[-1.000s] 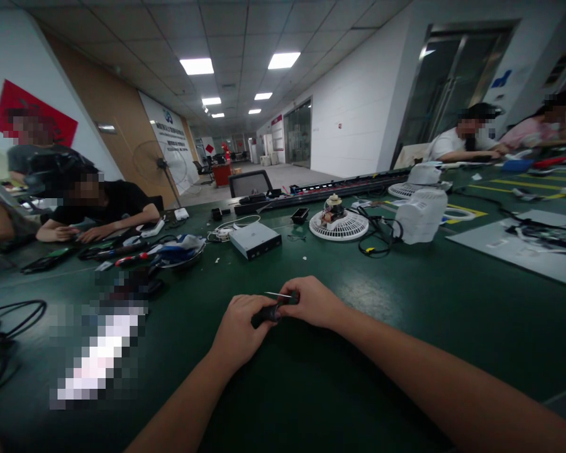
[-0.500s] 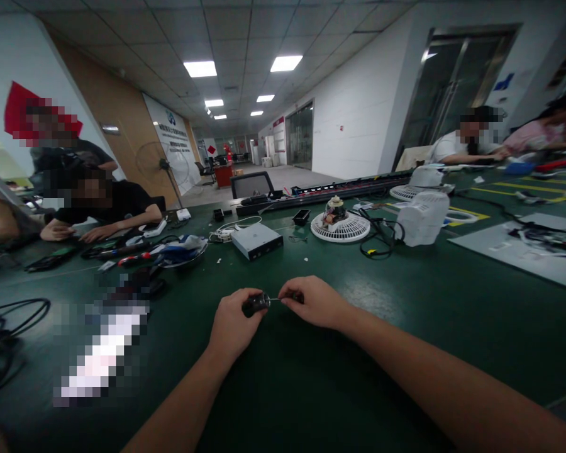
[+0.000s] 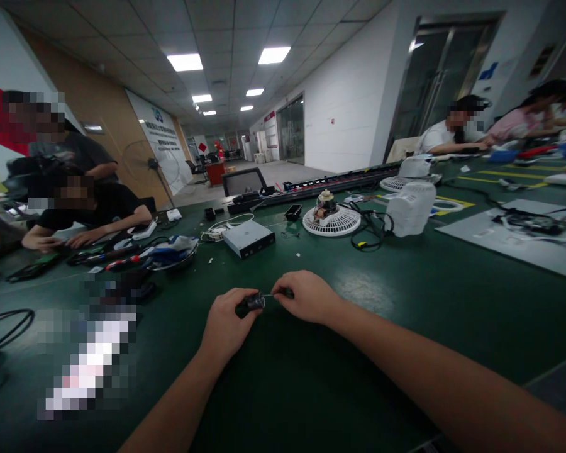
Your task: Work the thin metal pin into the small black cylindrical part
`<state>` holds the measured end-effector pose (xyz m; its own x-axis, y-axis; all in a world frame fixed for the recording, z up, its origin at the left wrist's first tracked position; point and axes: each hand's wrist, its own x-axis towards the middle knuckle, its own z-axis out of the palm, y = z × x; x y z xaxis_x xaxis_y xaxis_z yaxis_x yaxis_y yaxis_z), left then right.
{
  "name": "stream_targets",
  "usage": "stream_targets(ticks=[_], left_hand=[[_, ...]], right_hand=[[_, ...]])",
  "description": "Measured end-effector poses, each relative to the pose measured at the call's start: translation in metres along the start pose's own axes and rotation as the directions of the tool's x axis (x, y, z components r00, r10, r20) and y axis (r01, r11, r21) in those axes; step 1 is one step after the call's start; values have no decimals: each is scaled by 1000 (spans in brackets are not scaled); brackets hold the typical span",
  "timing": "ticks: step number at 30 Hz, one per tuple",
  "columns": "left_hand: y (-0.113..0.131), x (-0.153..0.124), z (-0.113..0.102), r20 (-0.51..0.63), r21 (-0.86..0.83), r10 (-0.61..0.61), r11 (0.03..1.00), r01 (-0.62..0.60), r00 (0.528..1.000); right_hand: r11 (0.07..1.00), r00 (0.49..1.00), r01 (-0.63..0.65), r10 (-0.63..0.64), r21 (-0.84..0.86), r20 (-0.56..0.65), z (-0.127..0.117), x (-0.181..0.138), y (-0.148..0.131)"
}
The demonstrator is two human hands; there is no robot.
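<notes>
My left hand (image 3: 226, 324) is closed round the black handle of a small screwdriver (image 3: 251, 303), held just above the green table (image 3: 311, 377). Its thin metal shaft points right toward my right hand (image 3: 306, 297). That hand pinches a small dark piece at the shaft's tip; I cannot make out what the piece is. Both hands meet near the middle of the table's front half.
Beyond my hands lie a grey drive box (image 3: 249, 238), a white fan grille with a motor (image 3: 331, 220), a white fan housing (image 3: 410, 207) and black cables. Tools and a bowl (image 3: 170, 251) sit at the left. Several people work at the left and far right.
The screwdriver turned from slanting to lying level between my hands, which drew slightly apart along the shaft. The view shifted a little to the right and down.
</notes>
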<state>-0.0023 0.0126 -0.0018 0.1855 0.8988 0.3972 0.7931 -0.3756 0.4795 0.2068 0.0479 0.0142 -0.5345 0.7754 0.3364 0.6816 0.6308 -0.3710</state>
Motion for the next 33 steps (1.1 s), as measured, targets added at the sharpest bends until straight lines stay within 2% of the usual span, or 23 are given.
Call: stream_targets(ticks=[5,8,14,16,19,22,25,27,31,33], left_hand=[[0,-1,1,30,-10,9,1000,-9,1000],[-3,-1,3,7,-47,7,999,-7,1000],[-4,1,5,-4,-76,-14,997,14,1000],[-3,1,5,7,-74,-16,997,17,1000],[-1,1,4,17,-38,-21,999,22,1000],[1,0,3,22,-10,-16,1000,16,1000],[1,-1,4,33,-15,-8,1000,8,999],[0,-2,4,45,-15,-15,1000,16,999],[-1,-2,4,46,11,-35,999,35,998],[0,-2,3,40,17,-41,999,40,998]], right_hand=[[987,991,51,-68,151,113,0,0,5],[974,994,11,-35,225,102,1,0,5],[966,998,-3,-12,257,58,3,1,0],[972,999,-29,18,232,49,2,1,-1],[993,996,-79,76,89,39,1,1,-2],[998,996,-60,60,-4,70,-1,0,0],[995,993,26,-37,97,114,-2,-1,3],[984,991,27,-49,173,125,-3,0,4],[995,996,-54,48,80,79,-2,1,5],[996,995,-32,24,80,101,-2,1,4]])
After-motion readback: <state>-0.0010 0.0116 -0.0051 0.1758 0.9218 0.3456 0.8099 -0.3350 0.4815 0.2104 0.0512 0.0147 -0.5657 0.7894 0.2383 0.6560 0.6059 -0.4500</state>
